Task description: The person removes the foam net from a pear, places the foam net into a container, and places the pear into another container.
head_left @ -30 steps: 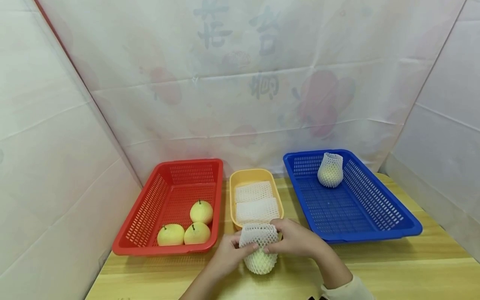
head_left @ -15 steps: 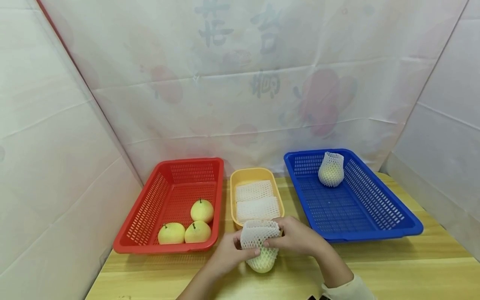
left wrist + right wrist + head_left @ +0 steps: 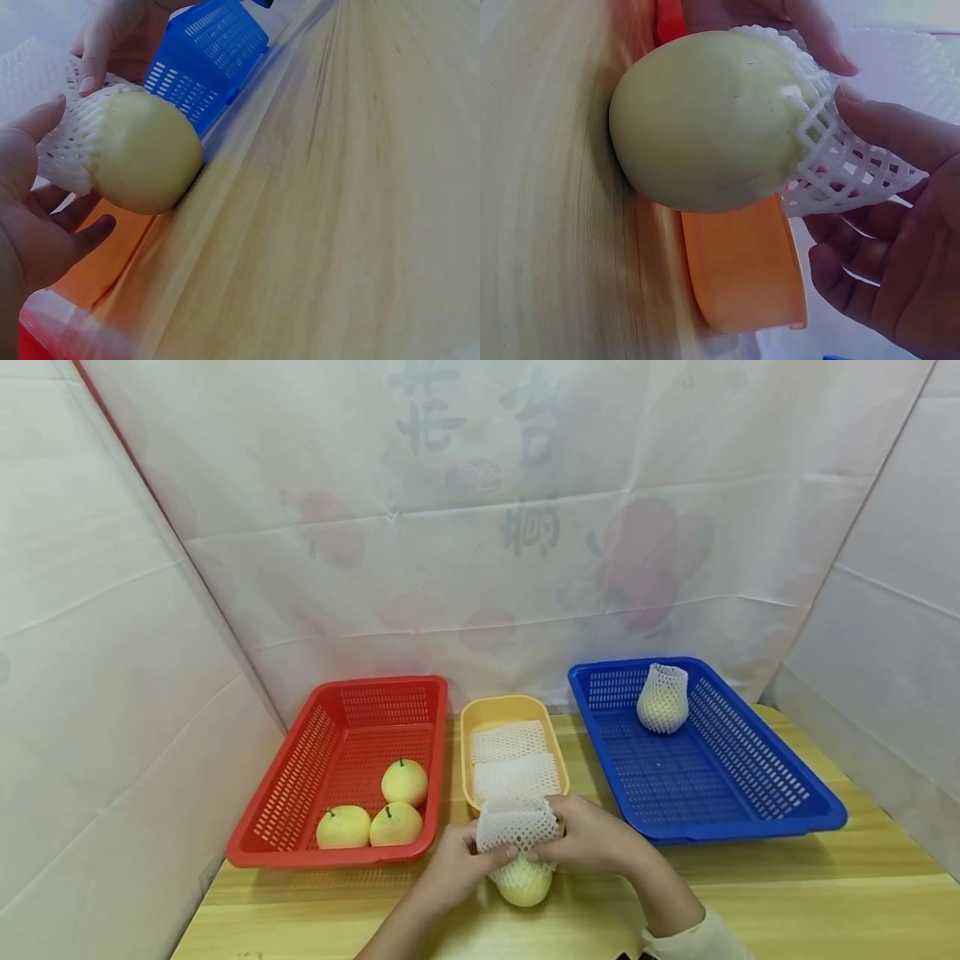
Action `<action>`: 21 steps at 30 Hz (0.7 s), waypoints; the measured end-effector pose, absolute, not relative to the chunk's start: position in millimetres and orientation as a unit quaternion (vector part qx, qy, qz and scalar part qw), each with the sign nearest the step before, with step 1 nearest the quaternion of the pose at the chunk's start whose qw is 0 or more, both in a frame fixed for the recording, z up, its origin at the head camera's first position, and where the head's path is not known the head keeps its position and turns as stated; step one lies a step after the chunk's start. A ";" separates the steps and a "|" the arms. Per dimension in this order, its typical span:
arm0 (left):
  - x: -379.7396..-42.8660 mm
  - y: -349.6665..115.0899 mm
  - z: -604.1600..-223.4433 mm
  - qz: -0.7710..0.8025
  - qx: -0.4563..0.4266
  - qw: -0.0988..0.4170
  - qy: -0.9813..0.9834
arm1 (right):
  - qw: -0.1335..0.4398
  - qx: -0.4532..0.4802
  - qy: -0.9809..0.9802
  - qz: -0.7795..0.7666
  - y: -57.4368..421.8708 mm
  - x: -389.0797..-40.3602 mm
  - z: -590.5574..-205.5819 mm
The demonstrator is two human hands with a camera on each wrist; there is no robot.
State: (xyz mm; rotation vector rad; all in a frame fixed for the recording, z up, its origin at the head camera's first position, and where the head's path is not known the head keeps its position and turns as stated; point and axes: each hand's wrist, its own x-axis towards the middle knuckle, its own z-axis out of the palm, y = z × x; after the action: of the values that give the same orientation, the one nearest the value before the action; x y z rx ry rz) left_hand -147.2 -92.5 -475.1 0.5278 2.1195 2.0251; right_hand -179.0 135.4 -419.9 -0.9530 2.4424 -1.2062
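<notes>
A pale yellow pear point(image 3: 525, 890) sits at the table's front middle, its lower part bare. A white foam net sleeve point(image 3: 516, 827) covers its upper part and stands up above it. My left hand point(image 3: 453, 868) holds the sleeve from the left, thumb in front and fingers behind. From the right, my right hand point(image 3: 596, 835) pinches it, the two thumbs close together. In the right wrist view the pear's rounded bare end point(image 3: 697, 120) is right at the wood, and the net's edge point(image 3: 810, 135) rings its upper part.
On the left, a red basket point(image 3: 337, 860) holds 3 bare pears point(image 3: 395, 824). A yellow tray point(image 3: 468, 727) with folded foam nets point(image 3: 516, 777) stands behind my hands. On the right, a blue basket point(image 3: 742, 833) holds one netted pear point(image 3: 663, 703). White cloth walls point(image 3: 480, 568) enclose the table.
The foam net has slid up the pear: its bottom was covered a second ago and is bare now. Both hands keep hold of the net, nearly in place.
</notes>
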 end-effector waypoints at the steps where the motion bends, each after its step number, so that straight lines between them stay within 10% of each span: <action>1: -147.4 -92.8 -475.7 0.677 0.181 0.081 0.709 | 0.127 -0.328 0.839 -0.415 135.5 -179.2 -420.0; 21: -147.1 -92.1 -475.4 0.675 0.195 0.049 0.710 | 0.109 -0.341 0.835 -0.417 134.3 -178.2 -420.5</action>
State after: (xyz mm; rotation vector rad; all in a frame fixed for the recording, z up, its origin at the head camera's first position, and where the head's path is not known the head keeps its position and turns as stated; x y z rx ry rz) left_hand -147.1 -92.1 -475.4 0.5948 2.1644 2.0560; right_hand -178.2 134.3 -420.5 -1.0034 2.4573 -1.2265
